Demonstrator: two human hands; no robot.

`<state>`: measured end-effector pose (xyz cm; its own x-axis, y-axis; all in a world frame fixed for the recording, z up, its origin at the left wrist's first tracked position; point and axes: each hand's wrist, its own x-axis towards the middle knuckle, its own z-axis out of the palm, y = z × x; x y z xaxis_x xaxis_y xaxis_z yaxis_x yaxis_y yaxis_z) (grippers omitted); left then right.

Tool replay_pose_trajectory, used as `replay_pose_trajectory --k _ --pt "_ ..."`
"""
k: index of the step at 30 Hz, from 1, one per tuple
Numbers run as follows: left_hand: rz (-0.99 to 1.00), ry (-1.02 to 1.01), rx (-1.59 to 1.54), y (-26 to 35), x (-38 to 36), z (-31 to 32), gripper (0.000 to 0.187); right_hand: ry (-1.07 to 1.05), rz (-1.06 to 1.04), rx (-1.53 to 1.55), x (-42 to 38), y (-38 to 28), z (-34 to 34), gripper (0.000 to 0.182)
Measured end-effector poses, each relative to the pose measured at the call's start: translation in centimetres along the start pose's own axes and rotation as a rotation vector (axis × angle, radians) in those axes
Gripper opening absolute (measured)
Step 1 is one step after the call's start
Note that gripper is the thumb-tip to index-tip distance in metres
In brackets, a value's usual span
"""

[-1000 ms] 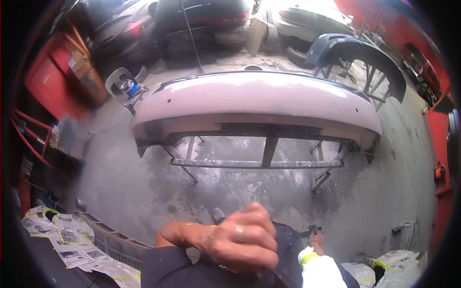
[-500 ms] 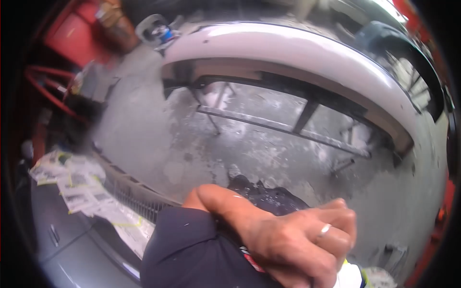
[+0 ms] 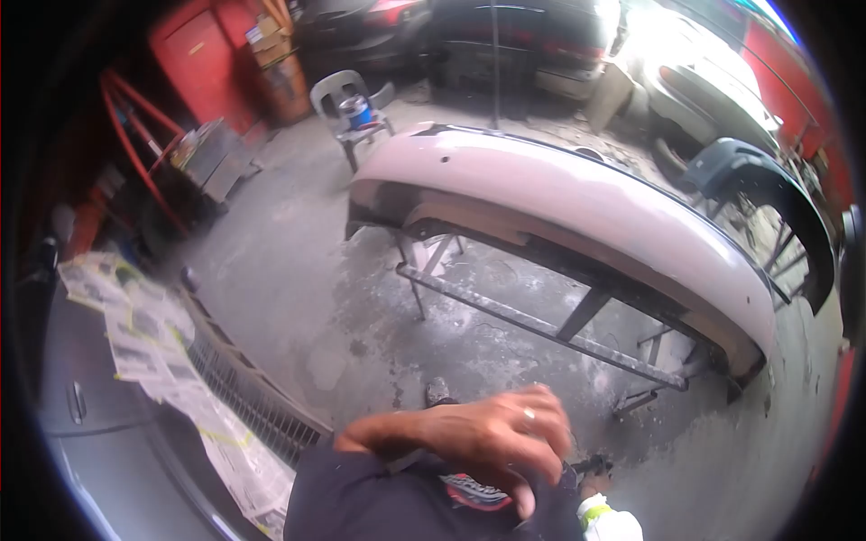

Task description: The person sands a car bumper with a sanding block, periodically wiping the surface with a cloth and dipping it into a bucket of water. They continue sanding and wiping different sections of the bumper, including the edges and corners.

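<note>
My left hand (image 3: 510, 442), with a ring on one finger, reaches across in front of my dark shirt. Its fingers are loosely bent and the thumb hangs apart; I see nothing in it. By the bottom edge, to its right, are a white object with a yellow-green band (image 3: 613, 523) and a small skin-coloured patch, perhaps part of my right hand, with a dark shape above. What the right hand holds cannot be made out. Beyond my hands a pale pinkish car bumper (image 3: 559, 189) rests on a metal stand (image 3: 541, 325), touched by neither visible hand.
A grey car panel (image 3: 117, 451) lies to the left, with masking newspaper (image 3: 153, 352) taped along it. Behind the bumper stands a plastic chair (image 3: 338, 90) bearing a blue container (image 3: 357, 113). A dark bumper (image 3: 767, 180) is at right. Parked cars (image 3: 514, 45) line the back.
The view has tilted up, showing more of the chair and parked cars. My left hand has moved left in view and its thumb now shows apart from the fingers.
</note>
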<state>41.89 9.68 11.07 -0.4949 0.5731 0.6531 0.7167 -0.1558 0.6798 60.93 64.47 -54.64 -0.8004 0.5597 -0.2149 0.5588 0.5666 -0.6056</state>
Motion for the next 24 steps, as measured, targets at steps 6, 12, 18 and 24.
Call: replay_pose_trajectory --k 6,12,18,24 --pt "-0.651 0.591 0.238 -4.4 -10.4 -0.3 0.024 -0.140 -0.303 -0.273 -2.7 -29.7 -1.1 0.031" --pt "-1.148 0.775 0.180 -8.6 -20.2 -2.5 0.028 -0.305 -1.033 0.125 -8.4 -57.1 0.7 0.011" --pt "-1.132 0.910 0.021 -9.1 -28.6 -8.1 0.033 -0.473 -1.239 0.316 -18.1 -70.7 10.5 0.039" --pt "-1.050 1.125 -0.554 -6.3 -37.0 -18.0 0.055 -0.623 -1.434 0.341 -31.2 -81.1 17.7 0.049"
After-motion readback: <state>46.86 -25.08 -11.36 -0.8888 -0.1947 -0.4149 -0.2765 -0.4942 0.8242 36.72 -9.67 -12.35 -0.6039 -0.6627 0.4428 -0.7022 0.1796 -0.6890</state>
